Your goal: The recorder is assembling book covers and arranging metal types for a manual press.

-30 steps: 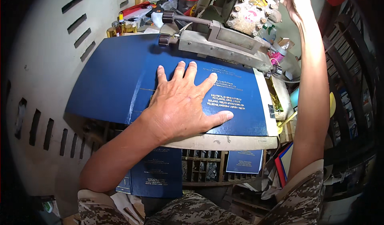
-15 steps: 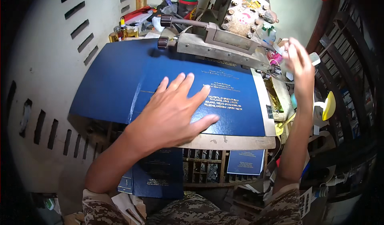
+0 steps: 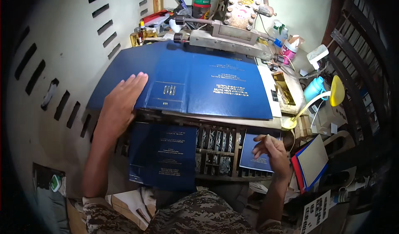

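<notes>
A large blue hardcover book case point(image 3: 170, 80) with gold lettering lies spread out on the press bed, its far edge beneath the metal head of a hot stamping press point(image 3: 226, 43). On the left panel, beside the spine, my left hand point(image 3: 122, 99) rests with its fingers stretched out flat. My right hand point(image 3: 272, 151) is nearer to me, its fingers loosely bent and nothing visible in them. It hovers over or touches a small blue printed sheet point(image 3: 251, 151); which of the two, I cannot tell. Another dark blue cover point(image 3: 162, 157) with gold text hangs below the bed's front.
A slotted type rack point(image 3: 216, 149) sits under the bed. At the right are a yellow lamp point(image 3: 336, 90), a blue bottle point(image 3: 314, 88) and a tray with gold foil point(image 3: 284, 90). Small bottles point(image 3: 139, 36) stand at the back left, near a slotted wall point(image 3: 62, 55).
My left hand has slid left from the cover's middle, uncovering the spine's gold print. My right hand has come down from beside the press to the small sheet. The view has shifted.
</notes>
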Action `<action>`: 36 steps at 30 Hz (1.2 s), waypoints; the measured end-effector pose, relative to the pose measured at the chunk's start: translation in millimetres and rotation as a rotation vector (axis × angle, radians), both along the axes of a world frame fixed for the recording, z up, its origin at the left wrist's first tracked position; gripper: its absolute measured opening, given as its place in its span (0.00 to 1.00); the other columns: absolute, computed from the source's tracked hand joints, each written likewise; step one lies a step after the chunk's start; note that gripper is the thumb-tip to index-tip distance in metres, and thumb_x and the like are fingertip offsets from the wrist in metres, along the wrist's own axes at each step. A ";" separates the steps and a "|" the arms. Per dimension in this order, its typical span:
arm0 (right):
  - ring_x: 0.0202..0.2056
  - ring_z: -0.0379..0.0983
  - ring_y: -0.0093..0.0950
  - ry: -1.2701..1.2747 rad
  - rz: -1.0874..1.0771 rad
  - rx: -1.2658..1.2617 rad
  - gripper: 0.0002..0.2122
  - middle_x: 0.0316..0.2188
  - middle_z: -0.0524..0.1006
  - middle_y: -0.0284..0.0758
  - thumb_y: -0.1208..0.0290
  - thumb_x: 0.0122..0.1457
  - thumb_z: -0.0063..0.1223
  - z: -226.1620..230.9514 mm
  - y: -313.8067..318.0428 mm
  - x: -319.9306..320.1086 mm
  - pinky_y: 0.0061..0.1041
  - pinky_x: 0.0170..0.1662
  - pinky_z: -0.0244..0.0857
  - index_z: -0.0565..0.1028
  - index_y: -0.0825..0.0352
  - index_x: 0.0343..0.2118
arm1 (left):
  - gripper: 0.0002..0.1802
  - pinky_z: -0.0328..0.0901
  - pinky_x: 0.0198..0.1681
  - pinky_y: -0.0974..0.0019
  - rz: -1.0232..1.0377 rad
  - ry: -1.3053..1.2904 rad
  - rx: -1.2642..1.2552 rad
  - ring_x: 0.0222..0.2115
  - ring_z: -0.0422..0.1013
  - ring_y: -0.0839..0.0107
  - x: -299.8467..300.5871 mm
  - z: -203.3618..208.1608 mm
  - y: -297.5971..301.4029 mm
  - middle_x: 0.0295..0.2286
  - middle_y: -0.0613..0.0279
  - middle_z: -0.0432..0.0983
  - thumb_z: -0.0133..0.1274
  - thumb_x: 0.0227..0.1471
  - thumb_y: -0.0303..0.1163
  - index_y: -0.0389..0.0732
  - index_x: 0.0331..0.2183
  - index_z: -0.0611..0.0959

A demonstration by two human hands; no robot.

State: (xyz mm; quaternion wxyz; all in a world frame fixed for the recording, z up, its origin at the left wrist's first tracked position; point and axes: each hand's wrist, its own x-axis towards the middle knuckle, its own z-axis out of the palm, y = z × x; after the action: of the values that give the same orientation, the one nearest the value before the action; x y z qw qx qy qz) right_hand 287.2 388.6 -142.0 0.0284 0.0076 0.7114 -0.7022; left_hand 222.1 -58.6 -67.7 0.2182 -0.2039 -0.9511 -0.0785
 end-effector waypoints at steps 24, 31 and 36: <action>0.29 0.59 0.15 0.361 0.160 0.076 0.11 0.32 0.75 0.25 0.68 0.70 0.52 32.7 -62.6 51.2 0.16 0.36 0.55 0.78 0.70 0.45 | 0.44 0.37 0.72 0.33 0.097 0.468 -0.077 0.72 0.39 0.53 101.3 -180.0 -39.2 0.72 0.72 0.46 0.55 0.51 0.21 0.65 0.66 0.66; 0.29 0.59 0.14 0.346 0.199 0.096 0.11 0.31 0.75 0.26 0.67 0.70 0.53 27.9 -56.0 41.4 0.15 0.34 0.53 0.78 0.71 0.45 | 0.45 0.36 0.72 0.33 0.092 0.433 -0.048 0.72 0.40 0.52 99.2 -178.2 -39.3 0.72 0.71 0.46 0.54 0.51 0.21 0.64 0.67 0.65; 0.29 0.60 0.14 0.344 0.202 0.101 0.10 0.32 0.76 0.27 0.68 0.70 0.52 19.7 -53.1 32.9 0.14 0.34 0.53 0.77 0.71 0.46 | 0.46 0.36 0.72 0.32 0.101 0.429 -0.044 0.72 0.40 0.52 98.7 -179.5 -39.8 0.72 0.69 0.46 0.55 0.50 0.21 0.63 0.67 0.64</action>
State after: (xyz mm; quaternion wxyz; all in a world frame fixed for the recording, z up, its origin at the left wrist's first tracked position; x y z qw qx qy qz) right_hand 320.0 335.5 -122.3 -0.0237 -0.1826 0.7371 -0.6502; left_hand 320.7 -98.4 -247.2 0.4147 -0.1729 -0.8934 -0.0016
